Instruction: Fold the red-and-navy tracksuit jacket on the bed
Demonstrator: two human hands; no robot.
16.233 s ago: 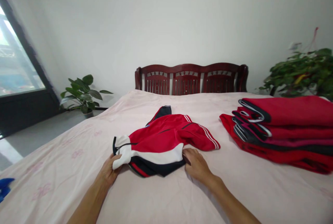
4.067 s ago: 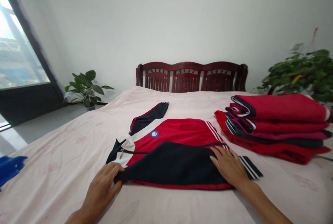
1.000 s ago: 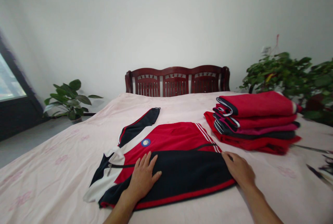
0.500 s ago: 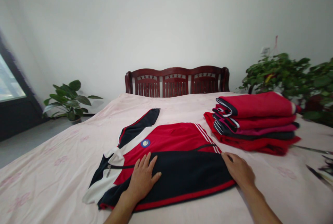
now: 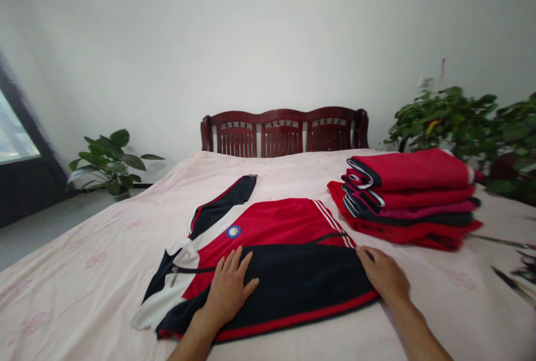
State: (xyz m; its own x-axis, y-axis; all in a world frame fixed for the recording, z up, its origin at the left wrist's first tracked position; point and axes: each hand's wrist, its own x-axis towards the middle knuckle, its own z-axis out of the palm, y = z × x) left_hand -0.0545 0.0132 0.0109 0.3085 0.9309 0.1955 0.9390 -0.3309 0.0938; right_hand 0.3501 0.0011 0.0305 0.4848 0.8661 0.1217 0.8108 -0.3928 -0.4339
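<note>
A red, white and navy zip-up jacket [image 5: 268, 221] lies spread on the bed, its collar to the left and its striped hem to the right. The near side is folded over, so a navy panel with red trim faces up. One navy sleeve stretches out at the far side. On the folded panel, near the zip, my left hand [image 5: 230, 288] rests flat with its fingers spread. At the right end of that panel, my right hand [image 5: 384, 274] grips the jacket's edge, with its fingertips partly hidden.
A stack of folded red and dark clothes [image 5: 412, 199] sits on the bed to the right. Dark pointed tools [image 5: 513, 283], partly blurred, lie at the right edge. Beyond the pink bedsheet [image 5: 84, 271] are a wooden headboard [image 5: 282, 133] and potted plants [image 5: 111, 162] on both sides.
</note>
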